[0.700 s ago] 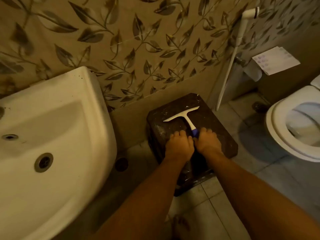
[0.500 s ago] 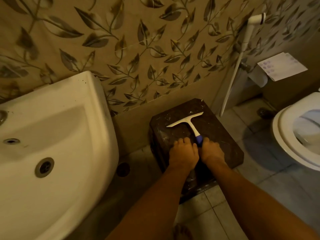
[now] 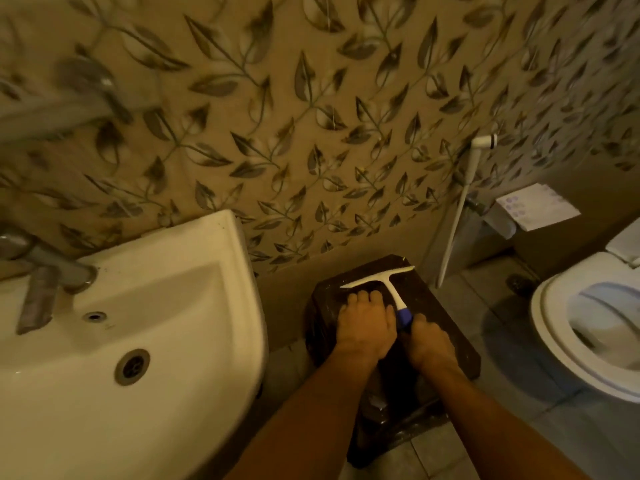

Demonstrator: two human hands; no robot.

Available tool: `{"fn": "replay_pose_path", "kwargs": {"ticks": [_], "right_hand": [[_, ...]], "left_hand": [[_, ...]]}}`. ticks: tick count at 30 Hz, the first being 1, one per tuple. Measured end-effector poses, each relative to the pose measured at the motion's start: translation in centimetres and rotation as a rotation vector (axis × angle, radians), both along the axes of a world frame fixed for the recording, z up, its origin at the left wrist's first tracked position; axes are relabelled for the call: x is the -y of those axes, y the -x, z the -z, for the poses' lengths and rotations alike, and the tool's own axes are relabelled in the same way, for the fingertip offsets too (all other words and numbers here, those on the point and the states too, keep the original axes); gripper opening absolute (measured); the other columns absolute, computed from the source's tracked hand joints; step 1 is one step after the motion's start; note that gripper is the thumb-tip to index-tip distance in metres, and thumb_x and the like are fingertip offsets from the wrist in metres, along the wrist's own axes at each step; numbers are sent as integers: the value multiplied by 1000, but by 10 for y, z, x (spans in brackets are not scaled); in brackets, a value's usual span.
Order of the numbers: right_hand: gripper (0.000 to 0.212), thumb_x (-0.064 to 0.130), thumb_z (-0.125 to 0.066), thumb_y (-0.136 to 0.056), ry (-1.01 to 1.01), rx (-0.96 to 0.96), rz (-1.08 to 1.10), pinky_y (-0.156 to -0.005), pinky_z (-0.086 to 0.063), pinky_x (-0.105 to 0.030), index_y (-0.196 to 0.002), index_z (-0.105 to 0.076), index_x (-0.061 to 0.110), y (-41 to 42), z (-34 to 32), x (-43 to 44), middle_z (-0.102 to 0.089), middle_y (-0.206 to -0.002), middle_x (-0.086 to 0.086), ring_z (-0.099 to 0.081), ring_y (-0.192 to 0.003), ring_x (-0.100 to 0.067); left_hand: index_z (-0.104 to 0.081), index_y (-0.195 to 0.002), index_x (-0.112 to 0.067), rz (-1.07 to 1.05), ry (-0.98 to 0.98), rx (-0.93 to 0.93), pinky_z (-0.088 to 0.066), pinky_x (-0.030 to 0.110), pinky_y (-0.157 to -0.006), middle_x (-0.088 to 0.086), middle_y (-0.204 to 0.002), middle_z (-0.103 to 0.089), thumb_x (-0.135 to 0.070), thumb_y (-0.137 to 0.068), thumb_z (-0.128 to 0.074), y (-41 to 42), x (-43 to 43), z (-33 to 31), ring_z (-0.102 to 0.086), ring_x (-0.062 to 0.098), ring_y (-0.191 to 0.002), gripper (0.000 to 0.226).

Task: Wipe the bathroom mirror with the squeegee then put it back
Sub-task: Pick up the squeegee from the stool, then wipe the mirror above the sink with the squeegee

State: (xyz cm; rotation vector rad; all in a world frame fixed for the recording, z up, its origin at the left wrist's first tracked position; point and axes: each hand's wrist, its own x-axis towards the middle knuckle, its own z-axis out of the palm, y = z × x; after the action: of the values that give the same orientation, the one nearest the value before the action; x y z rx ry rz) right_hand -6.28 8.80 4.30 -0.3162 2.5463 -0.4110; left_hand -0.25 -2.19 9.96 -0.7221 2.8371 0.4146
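Note:
A squeegee [image 3: 389, 285] with a white T-shaped blade and a blue grip lies on a dark, scuffed stool [image 3: 450, 327] that stands against the leaf-patterned wall. My right hand [image 3: 431, 342] is curled around the blue end of the handle. Just left of the handle, my left hand [image 3: 365, 327] lies palm-down on the stool top, its fingertips close to the blade. No mirror is in view.
A white washbasin [image 3: 194, 271] with a metal tap [image 3: 41, 289] juts out at the left, close beside the stool. A white toilet [image 3: 554, 327] stands at the right. A white bidet sprayer [image 3: 464, 202] and a paper holder [image 3: 536, 206] hang on the wall between them.
The view has tilted up, showing more wall and the tap. My left hand has slid forward along the handle toward the blade. The right hand stays at the blue grip.

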Motion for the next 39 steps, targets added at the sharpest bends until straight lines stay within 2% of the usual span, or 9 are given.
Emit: {"fn": "replay_pose_path", "kwargs": {"ticks": [4,9,15,19,26,29,32,35,39], "right_hand": [[38,27,-66,-94,49,-42,-8,-90,-57,-41,-127,-50,16,-9,-53,7,-63,-108,-5,-64,-97,-19],[35,26,-63,-97,129,-135,-14,-89,-56,-40,-127,-50,14,-20,-127,27,-64,-112,-8,-62,-96,-20],[31,25,-65,-93,246,-314,-10,-79,-58,-43,-120,-55,12,-46,-234,59,-63,-99,-7,-64,-86,-24],[29,25,-64,-95,316,-411,-10,-75,-52,-38,-117,-57,8,-63,-311,78,-63,-103,-11,-61,-89,-27],[28,31,-63,-96,541,-605,-5,-68,-57,-40,-110,-59,7,-114,-451,117,-64,-91,-10,-63,-75,-25],[29,32,-61,-97,610,-682,-23,-72,-58,-41,-110,-58,7,-141,-504,135,-65,-91,-10,-65,-79,-28],[30,33,-61,-98,681,-737,-38,-69,-52,-36,-114,-56,8,-170,-547,154,-62,-94,-7,-62,-81,-23],[31,34,-63,-97,785,-777,-57,-72,-58,-40,-116,-55,11,-196,-580,176,-63,-94,-6,-64,-81,-22],[31,35,-65,-96,888,-818,-104,-76,-60,-43,-115,-55,13,-224,-616,208,-64,-97,-6,-65,-82,-22]], "left_hand": [[-50,-136,-12,-6,54,-79,-43,42,-102,13,-135,-54,-43,-105,-33,-15,21,-51,-48,27,-124,47],[-51,-136,-12,-49,77,-291,-42,40,-105,11,-136,-54,-39,-105,-33,-37,51,-124,-48,26,-125,45],[-61,-116,-8,-67,179,-609,-47,40,-91,13,-113,-63,-33,-102,-40,-68,82,-215,-57,29,-107,35],[-61,-111,-9,-68,218,-731,-46,39,-89,11,-110,-62,-33,-102,-39,-90,102,-278,-54,26,-103,33],[-62,-98,-10,-92,366,-934,-45,41,-80,13,-97,-63,-33,-96,-37,-135,142,-389,-55,29,-92,35],[-63,-105,-10,-108,444,-980,-47,42,-79,12,-100,-63,-36,-94,-33,-157,156,-434,-56,29,-93,41],[-61,-114,-10,-113,498,-1008,-48,41,-81,10,-108,-62,-33,-97,-42,-181,172,-472,-55,27,-99,35],[-59,-118,-11,-123,552,-1046,-45,36,-80,9,-110,-60,-33,-99,-43,-207,192,-502,-54,23,-99,33],[-58,-118,-13,-163,621,-1067,-49,38,-82,9,-111,-61,-36,-100,-40,-243,220,-537,-53,24,-100,34]]}}
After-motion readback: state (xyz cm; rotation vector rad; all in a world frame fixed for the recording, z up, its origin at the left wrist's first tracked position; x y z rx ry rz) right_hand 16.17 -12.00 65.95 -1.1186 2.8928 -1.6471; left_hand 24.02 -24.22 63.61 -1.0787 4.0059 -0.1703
